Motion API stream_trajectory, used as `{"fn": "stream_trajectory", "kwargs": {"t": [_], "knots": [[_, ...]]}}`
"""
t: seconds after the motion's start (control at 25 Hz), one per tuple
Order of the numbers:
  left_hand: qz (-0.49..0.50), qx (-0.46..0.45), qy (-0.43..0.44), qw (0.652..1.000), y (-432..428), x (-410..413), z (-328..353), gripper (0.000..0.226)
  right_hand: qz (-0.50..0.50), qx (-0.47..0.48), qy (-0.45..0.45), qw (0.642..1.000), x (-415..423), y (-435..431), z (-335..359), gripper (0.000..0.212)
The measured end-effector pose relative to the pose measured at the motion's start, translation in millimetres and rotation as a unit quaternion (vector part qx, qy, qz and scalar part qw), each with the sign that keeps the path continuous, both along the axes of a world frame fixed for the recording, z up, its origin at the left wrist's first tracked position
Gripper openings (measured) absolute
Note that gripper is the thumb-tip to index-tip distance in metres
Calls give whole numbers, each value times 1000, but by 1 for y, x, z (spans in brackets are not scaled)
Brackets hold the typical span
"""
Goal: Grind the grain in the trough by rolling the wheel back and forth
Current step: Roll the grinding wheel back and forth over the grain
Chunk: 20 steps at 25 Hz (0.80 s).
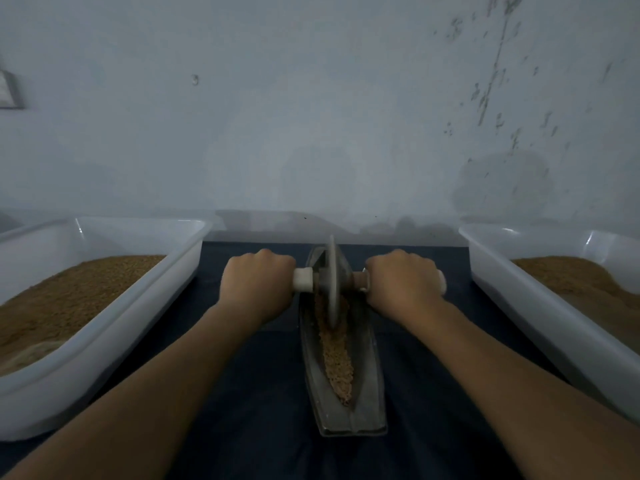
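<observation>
Grips handle with left hand and right hand, either side of wheel | wheel upright in trough, near bench's far edge | grain along trough bottom

Light is dim, flat and bluish, with faint soft shadows. Small glints mark the left tub and right tub; the wheel looks slightly smeared, and frame edges bow.

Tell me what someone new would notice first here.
The grey wheel stands in the narrow trough at centre, with the left grip and right grip holding its axle. The left tub and right tub, white and holding brown grain, flank it.
</observation>
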State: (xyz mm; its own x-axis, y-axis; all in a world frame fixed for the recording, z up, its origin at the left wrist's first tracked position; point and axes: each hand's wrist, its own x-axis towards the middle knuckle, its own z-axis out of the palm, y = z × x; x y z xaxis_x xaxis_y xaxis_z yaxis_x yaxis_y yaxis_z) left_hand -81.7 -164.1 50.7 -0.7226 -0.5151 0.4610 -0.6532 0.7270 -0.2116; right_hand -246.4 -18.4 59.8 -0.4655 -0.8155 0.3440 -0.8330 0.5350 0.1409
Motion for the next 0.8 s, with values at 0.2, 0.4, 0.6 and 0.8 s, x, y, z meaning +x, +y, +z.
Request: {"fn": "stream_trajectory", "kwargs": {"t": [0.2,0.4,0.6,0.8], "knots": [[-24,-1,5,1000,-1,13,-7,27,32,-5,37,999,-4,8,-3,24],[-64,-60,16,996,17,49,-21,61,94,-65,166,979,6,44,-17,50],[14,26,18,999,5,-3,3,9,7,1,46,999,-6,-10,2,8],[-57,-27,-1,998,19,36,-12,29,90,-35,117,988,0,39,-22,43]]}}
